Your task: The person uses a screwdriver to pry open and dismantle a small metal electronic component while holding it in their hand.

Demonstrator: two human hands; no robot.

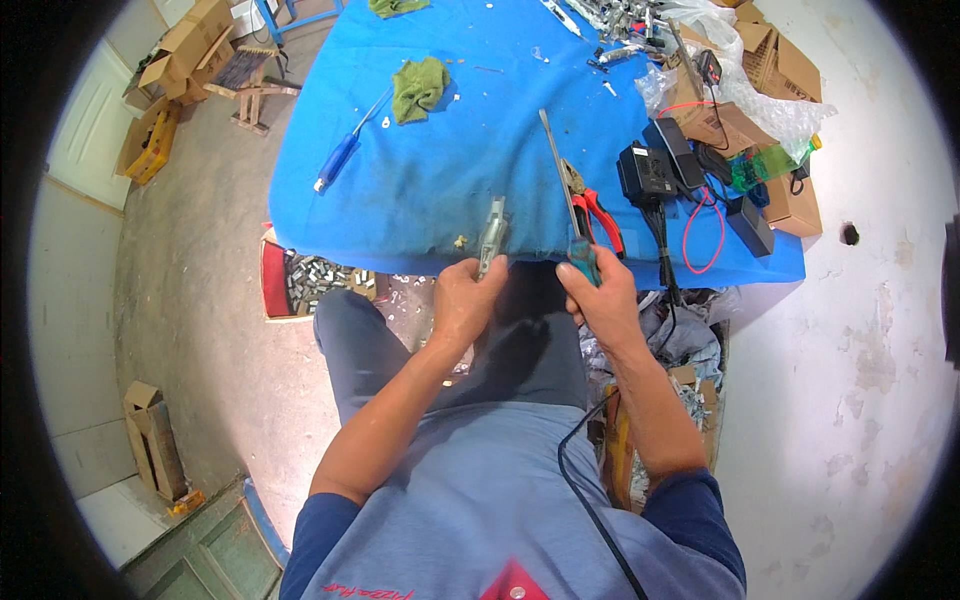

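At the table's near edge, my left hand (466,297) is closed on a narrow silvery-grey device (493,228) that points away from me; its exact kind is unclear. My right hand (606,300) grips a screwdriver (558,165) by its teal handle, its long shaft reaching forward over the blue cloth. The two tools are apart. Red-handled pliers (600,222) lie just right of the shaft. A blue-handled screwdriver (340,160) rests on the left of the cloth, beside a crumpled green rag (420,90).
Black power adapters (648,175) with cables, a green bottle (765,165) and cardboard boxes (780,65) crowd the right side. Many metal parts (625,25) are piled at the far right. Below the table's left corner sits a box of small metal pieces (320,282). A wooden stool (250,85) stands left.
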